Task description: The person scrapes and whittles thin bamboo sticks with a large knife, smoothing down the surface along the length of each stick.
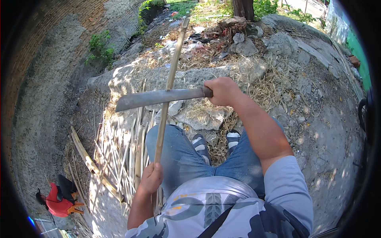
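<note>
My right hand is closed round the dark handle of a machete, whose wide grey blade points left across my view. The blade crosses a long bamboo strip and appears to touch it partway up. Near its lower end, my left hand grips the strip, which slants up and away toward the far ground. Beside my left knee lies a loose pile of split bamboo strips. Farther left rests a thicker bamboo piece.
A low concrete ledge runs in front of my feet, with dry shavings and rubble on the right. A tree trunk stands beyond. On the far left rises a brick wall. Someone in a red top sits at lower left.
</note>
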Demonstrator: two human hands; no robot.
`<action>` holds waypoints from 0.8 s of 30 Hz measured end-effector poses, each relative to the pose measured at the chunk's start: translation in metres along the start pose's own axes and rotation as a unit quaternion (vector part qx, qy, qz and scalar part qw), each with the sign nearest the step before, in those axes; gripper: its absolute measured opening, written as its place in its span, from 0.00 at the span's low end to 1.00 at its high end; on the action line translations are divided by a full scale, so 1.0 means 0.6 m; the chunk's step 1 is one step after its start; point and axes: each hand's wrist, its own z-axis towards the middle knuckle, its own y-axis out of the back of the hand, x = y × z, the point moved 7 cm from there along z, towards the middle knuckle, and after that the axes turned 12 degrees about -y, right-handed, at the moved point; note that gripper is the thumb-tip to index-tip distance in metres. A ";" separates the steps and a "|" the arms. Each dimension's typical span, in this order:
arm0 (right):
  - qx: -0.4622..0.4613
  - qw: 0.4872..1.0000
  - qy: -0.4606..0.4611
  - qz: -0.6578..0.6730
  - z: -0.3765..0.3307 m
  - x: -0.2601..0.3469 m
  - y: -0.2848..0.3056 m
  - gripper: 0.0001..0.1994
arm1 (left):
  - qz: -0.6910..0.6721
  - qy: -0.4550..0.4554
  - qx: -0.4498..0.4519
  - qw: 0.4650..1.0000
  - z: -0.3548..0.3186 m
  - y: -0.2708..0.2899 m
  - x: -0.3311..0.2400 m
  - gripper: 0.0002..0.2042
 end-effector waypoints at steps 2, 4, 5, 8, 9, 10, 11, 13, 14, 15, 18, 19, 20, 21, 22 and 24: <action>-0.022 0.995 -0.097 0.020 0.010 -0.055 0.007 0.10 | 0.013 0.028 0.001 1.000 -0.011 0.010 -0.005 0.22; -0.024 0.993 -0.111 0.027 0.007 -0.060 0.003 0.09 | 0.030 0.064 -0.003 0.997 -0.016 0.024 0.003 0.20; -0.026 0.991 -0.127 0.036 0.004 -0.058 0.003 0.09 | 0.047 0.065 0.001 0.997 -0.021 0.028 0.006 0.20; 0.016 0.997 -0.068 0.034 0.004 -0.011 -0.017 0.08 | 0.044 0.064 0.013 0.997 -0.012 0.019 0.008 0.20; 0.040 0.998 -0.042 0.026 0.000 0.017 -0.022 0.08 | 0.023 0.063 0.022 0.998 -0.007 0.009 0.010 0.20; 0.040 0.998 -0.040 0.027 -0.003 0.041 -0.027 0.08 | 0.023 0.063 0.020 0.998 -0.004 0.002 0.014 0.20; 0.059 0.998 0.021 0.027 -0.010 0.078 -0.035 0.08 | -0.014 0.076 0.029 0.997 0.000 -0.010 0.021 0.20; 0.075 0.994 0.080 0.026 -0.022 0.108 -0.029 0.08 | -0.049 0.086 0.041 0.994 0.006 -0.014 0.029 0.20; 0.084 0.991 0.101 0.015 -0.027 0.117 -0.024 0.08 | -0.106 0.111 0.068 0.986 0.002 -0.020 0.036 0.20; 0.094 0.988 0.121 0.003 -0.030 0.125 -0.024 0.09 | -0.164 0.136 0.094 0.973 -0.004 -0.024 0.038 0.20; 0.005 0.999 -0.014 0.041 -0.002 0.020 0.007 0.09 | -0.156 0.143 0.115 0.970 -0.026 -0.014 0.024 0.26; -0.023 0.994 -0.075 0.076 0.005 -0.031 0.017 0.09 | -0.198 0.136 0.117 0.964 -0.036 -0.005 0.032 0.20; -0.050 0.983 -0.136 0.110 0.007 -0.077 0.023 0.09 | -0.198 0.137 0.118 0.963 -0.044 -0.006 0.035 0.20; -0.051 0.983 -0.137 0.111 0.006 -0.093 0.027 0.09 | -0.194 0.147 0.108 0.964 -0.051 0.000 0.037 0.20; -0.036 0.973 -0.180 0.139 0.003 -0.117 0.025 0.09 | -0.189 0.158 0.099 0.964 -0.056 0.004 0.039 0.20; -0.021 0.961 -0.218 0.166 0.005 -0.127 0.016 0.09 | -0.191 0.167 0.101 0.962 -0.056 0.001 0.048 0.21</action>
